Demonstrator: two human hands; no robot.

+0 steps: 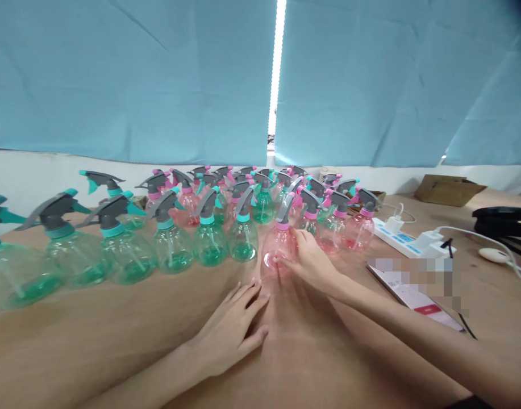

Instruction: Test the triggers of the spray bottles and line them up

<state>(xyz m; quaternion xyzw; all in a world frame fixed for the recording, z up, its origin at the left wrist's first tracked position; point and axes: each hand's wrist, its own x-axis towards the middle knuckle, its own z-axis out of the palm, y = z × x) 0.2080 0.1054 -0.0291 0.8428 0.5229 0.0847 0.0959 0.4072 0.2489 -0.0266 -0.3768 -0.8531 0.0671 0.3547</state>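
Observation:
My right hand (308, 258) grips the lower side of a pink spray bottle (279, 241) with a grey trigger head, standing upright on the wooden table (115, 335) at the front of the bottle group. My left hand (232, 326) lies flat on the table just in front of that bottle, fingers stretched out and empty. A row of green spray bottles (209, 238) runs to the left, and more pink spray bottles (341, 230) stand to the right and behind.
A white power strip (407, 238) with plugged cables lies right of the bottles. A paper sheet (409, 289) rests near my right forearm. A cardboard box (450, 190) and black object (505, 218) sit at far right. Blue curtains (136, 79) hang behind.

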